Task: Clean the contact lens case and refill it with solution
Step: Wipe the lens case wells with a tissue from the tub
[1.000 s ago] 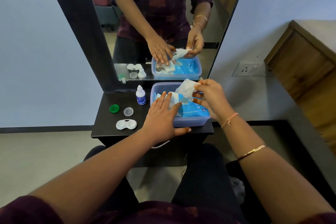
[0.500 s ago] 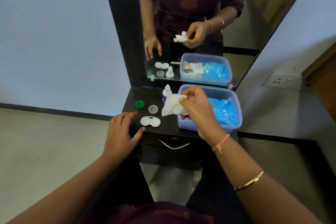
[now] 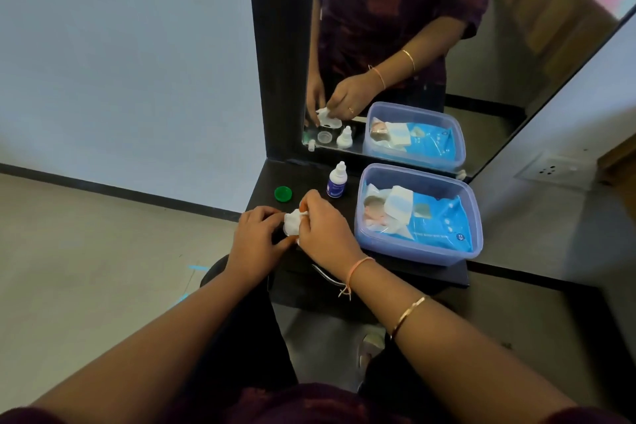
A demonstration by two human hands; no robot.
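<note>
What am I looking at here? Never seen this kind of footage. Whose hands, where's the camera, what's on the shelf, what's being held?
No machine here: a person works with bare hands, filmed by one wide-angle camera worn on the head, looking forward and down. The scene repeated above is only a mirror behind the small black shelf.

On the shelf: a green cap, a small solution bottle and a clear plastic tub holding a blue pack of wipes.

The right hand pinches a white wipe; the left hand meets it at the same spot. The lens case itself is hidden by the hands and wipe, so I cannot tell who holds it.
</note>
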